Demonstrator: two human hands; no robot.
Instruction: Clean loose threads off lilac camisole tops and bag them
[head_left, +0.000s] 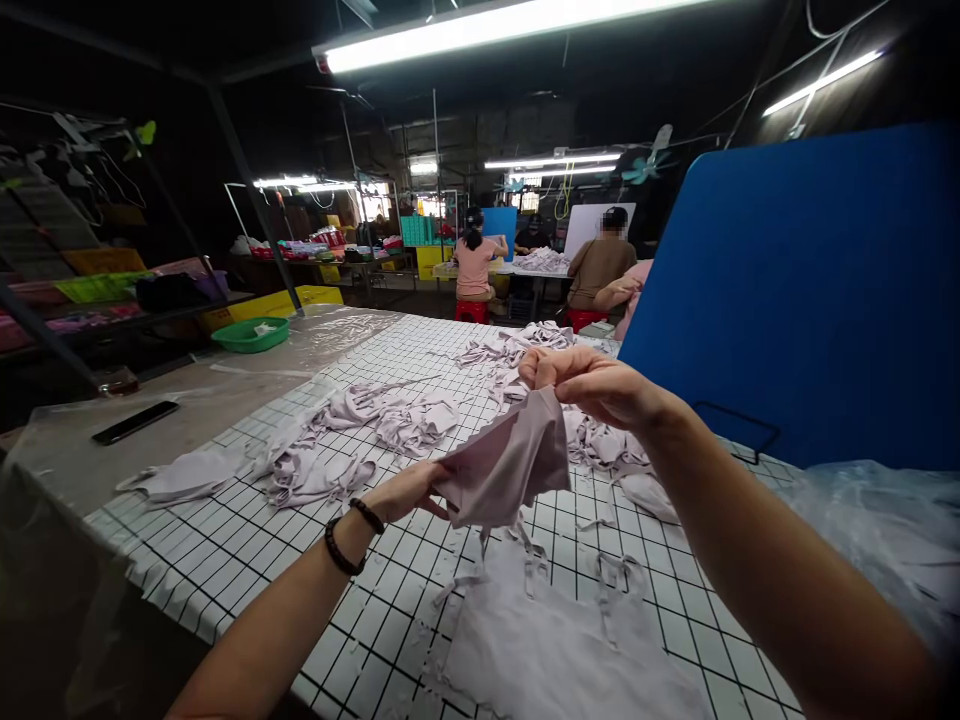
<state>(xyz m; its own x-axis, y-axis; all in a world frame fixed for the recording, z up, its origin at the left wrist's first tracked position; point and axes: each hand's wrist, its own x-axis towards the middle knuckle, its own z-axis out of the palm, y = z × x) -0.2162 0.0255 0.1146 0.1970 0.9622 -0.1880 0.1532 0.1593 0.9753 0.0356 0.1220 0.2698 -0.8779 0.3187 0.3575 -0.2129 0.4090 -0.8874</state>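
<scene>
A pale mauve cloth piece (510, 465) hangs in the air between my two hands, above the grid-patterned table (405, 350). My left hand (412, 490), with dark bracelets at the wrist, pinches its left edge. At its upper right corner my right hand (585, 385) grips the fabric between thumb and fingers. Below, near the front edge, lies a flat light garment with straps (562, 640). Heaps of similar fabric rest to the left (322, 445) and behind my right hand (517, 345).
A black phone (136, 423) and a green basket (251, 335) are on the left side of the table. A tall blue board (810, 300) stands at the right, with clear plastic (877, 520) before it. Several people sit at a farther table.
</scene>
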